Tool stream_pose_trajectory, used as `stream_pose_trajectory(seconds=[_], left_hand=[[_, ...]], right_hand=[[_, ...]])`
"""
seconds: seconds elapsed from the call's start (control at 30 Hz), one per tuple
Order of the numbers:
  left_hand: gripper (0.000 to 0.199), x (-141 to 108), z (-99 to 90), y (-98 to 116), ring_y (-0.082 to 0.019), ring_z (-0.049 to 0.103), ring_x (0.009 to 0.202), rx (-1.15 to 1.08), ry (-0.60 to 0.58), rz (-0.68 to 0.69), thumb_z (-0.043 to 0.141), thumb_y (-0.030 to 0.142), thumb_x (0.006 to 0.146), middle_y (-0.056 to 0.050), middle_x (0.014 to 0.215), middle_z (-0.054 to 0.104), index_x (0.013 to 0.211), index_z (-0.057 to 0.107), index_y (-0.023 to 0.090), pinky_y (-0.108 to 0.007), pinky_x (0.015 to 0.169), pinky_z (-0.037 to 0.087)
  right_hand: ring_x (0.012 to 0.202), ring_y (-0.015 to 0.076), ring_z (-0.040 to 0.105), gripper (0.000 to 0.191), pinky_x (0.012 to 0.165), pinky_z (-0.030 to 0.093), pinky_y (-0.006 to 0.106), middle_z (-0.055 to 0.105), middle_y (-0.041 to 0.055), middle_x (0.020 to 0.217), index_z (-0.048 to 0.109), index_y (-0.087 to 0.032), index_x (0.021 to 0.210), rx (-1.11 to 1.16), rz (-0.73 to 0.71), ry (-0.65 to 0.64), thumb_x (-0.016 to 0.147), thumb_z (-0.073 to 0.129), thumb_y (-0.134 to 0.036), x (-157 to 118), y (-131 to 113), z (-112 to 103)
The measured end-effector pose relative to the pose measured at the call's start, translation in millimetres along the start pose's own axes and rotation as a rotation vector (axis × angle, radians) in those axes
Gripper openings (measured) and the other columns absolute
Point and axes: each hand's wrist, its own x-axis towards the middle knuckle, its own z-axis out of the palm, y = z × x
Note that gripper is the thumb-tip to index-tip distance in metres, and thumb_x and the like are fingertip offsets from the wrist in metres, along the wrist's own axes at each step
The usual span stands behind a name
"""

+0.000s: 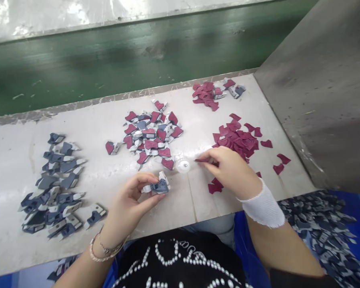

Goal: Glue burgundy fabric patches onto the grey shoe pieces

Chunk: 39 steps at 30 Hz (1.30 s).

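1. Left hand (129, 204): narrow grip, holding a navy-grey cut piece (161, 186) with pale tabs at the fingertips. No maroon shows on its visible face. Its long axis runs roughly across the view, with one pale tab angled upward and away.
2. Right hand (231, 170): narrow pinch, holding a thin maroon patch (201, 160) nearly edge-on, its tip pointing toward the left hand.
3. Just beyond that tip: a small clear round container (182, 165).
4. Beyond the left hand: a heap of grey pieces with maroon patches (150, 136), apparently the finished part.
5. Left of the left hand: a spread of navy-grey pieces without patches (54, 184), apparently still left.
6. Beyond the right hand: loose maroon patches (235, 138), with a smaller mixed heap (213, 94) farther on.
7. Below and right of the right hand: a blue container (345, 204) heaped with more grey pieces (318, 228), also apparently left.
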Motion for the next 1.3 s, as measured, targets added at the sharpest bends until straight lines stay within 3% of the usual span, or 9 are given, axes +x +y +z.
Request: stream_pose_trajectory(seconds=[0.13,0.2,0.37,0.47,0.6,0.7,0.83,1.07,1.3], left_hand=[[0.022,-10.5,5.0,-5.6,-0.017,0.067,0.091,-0.084,0.007,-0.033,0.076,0.014,0.078,-0.005,0.098,0.062,0.092,0.062,0.023,-0.027,0.075,0.063],[0.022,-15.3,8.8,-7.7,-0.016,0.067,0.086,-0.135,0.005,-0.046,0.075,0.014,0.079,-0.004,0.096,0.060,0.092,0.059,0.023,-0.024,0.067,0.061],[0.024,-20.0,19.8,-10.9,-0.014,0.065,0.083,-0.178,0.028,-0.031,0.074,0.014,0.080,-0.003,0.095,0.058,0.092,0.056,0.022,-0.024,0.065,0.059],[0.025,-19.9,24.7,-13.1,-0.014,0.064,0.085,-0.149,0.049,0.028,0.074,0.012,0.080,-0.003,0.095,0.058,0.094,0.056,0.022,-0.026,0.071,0.059],[0.026,-21.9,27.8,-16.4,-0.016,0.064,0.091,-0.048,0.112,0.090,0.075,0.012,0.079,-0.004,0.097,0.058,0.096,0.058,0.021,-0.031,0.079,0.059],[0.028,-24.2,28.7,-17.9,-0.017,0.065,0.091,0.015,0.141,0.132,0.077,0.012,0.077,-0.005,0.098,0.059,0.097,0.059,0.021,-0.034,0.080,0.060],[0.029,-25.0,30.1,-17.9,-0.018,0.066,0.091,0.075,0.133,0.166,0.079,0.013,0.076,-0.005,0.097,0.062,0.096,0.060,0.022,-0.036,0.080,0.060],[0.022,-23.4,33.7,-15.4,-0.018,0.066,0.087,0.151,0.117,0.225,0.077,0.015,0.078,-0.004,0.092,0.065,0.092,0.062,0.022,-0.036,0.077,0.059],[0.029,-22.8,32.1,-12.8,-0.017,0.067,0.083,0.220,0.134,0.298,0.084,0.018,0.071,-0.002,0.089,0.067,0.093,0.065,0.022,-0.032,0.072,0.061]], right_hand=[[0.068,0.0184,0.065,0.009,0.060,0.051,0.031,0.073,0.0000,0.080,0.076,-0.027,0.089,0.192,0.052,0.024,0.088,0.067,-0.026,-26.1,-4.0,-9.7],[0.067,0.0182,0.067,0.007,0.059,0.053,0.030,0.075,-0.0002,0.081,0.076,-0.029,0.088,0.359,0.097,-0.023,0.087,0.069,-0.030,-39.7,-9.9,-12.7],[0.082,0.0179,0.073,0.009,0.075,0.059,0.026,0.077,-0.0001,0.089,0.074,-0.028,0.093,0.669,0.039,-0.380,0.084,0.074,-0.029,-50.9,-31.4,-7.2],[0.081,0.0147,0.073,0.009,0.075,0.058,0.024,0.077,-0.0011,0.087,0.071,-0.027,0.095,0.732,0.035,-0.458,0.093,0.063,-0.027,-46.7,-42.4,2.1],[0.085,0.0160,0.073,0.013,0.078,0.058,0.026,0.076,0.0000,0.094,0.067,-0.027,0.105,0.794,0.130,-0.436,0.094,0.062,-0.029,-43.2,-48.3,11.6],[0.080,0.0171,0.070,0.008,0.072,0.056,0.027,0.075,0.0010,0.088,0.073,-0.025,0.085,0.730,0.070,-0.386,0.090,0.068,-0.030,-42.6,-47.0,13.1],[0.067,0.0145,0.065,0.008,0.060,0.051,0.025,0.072,-0.0012,0.076,0.076,-0.027,0.080,0.688,0.052,-0.298,0.086,0.072,-0.028,-42.9,-46.1,11.6],[0.075,0.0121,0.069,0.005,0.066,0.054,0.020,0.076,-0.0044,0.084,0.074,-0.027,0.089,0.754,0.133,-0.209,0.089,0.070,-0.029,-43.8,-52.3,21.4],[0.076,0.0120,0.070,0.005,0.070,0.055,0.021,0.074,-0.0049,0.081,0.070,-0.027,0.088,0.714,0.134,-0.165,0.092,0.066,-0.028,-43.8,-57.2,27.9]])
